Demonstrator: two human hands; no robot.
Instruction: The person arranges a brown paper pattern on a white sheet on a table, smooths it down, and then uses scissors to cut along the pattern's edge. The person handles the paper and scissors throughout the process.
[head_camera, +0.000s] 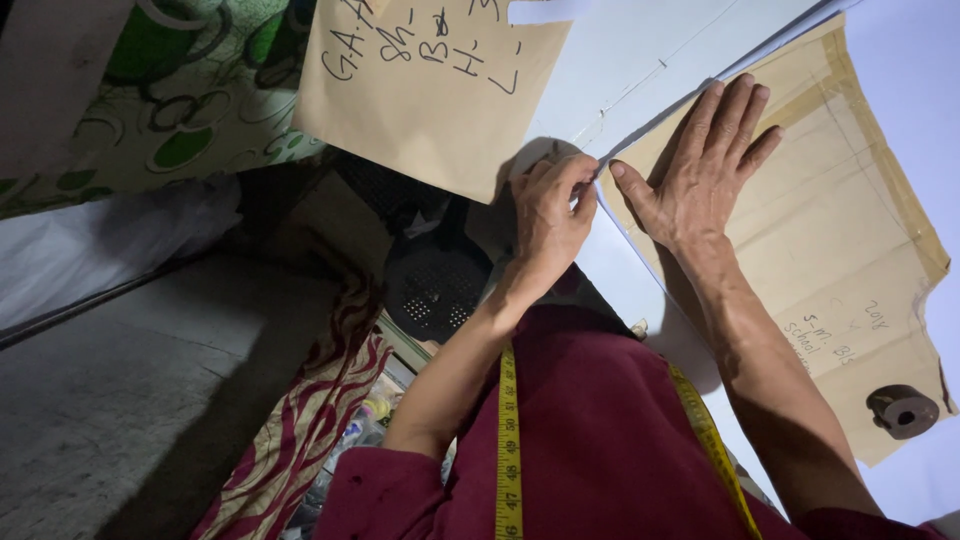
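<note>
My right hand (705, 165) lies flat, fingers spread, on a brown paper pattern piece (850, 230) that rests on pale fabric (640, 55) on the table. My left hand (550, 215) is closed in a pinch at the edge of the pattern, fingertips touching near my right thumb; something small may be held in the pinch, but I cannot make it out. A faint chalk line runs across the fabric beyond the hands. A yellow measuring tape (508, 450) hangs around my neck over a maroon shirt.
A second brown paper pattern (430, 85) with handwriting lies at the top middle. A dark round weight (903, 410) sits on the pattern's lower right corner. Green patterned cloth (190, 100) is at upper left. Below the table edge are a black perforated object (435, 285) and striped red cloth (320, 410).
</note>
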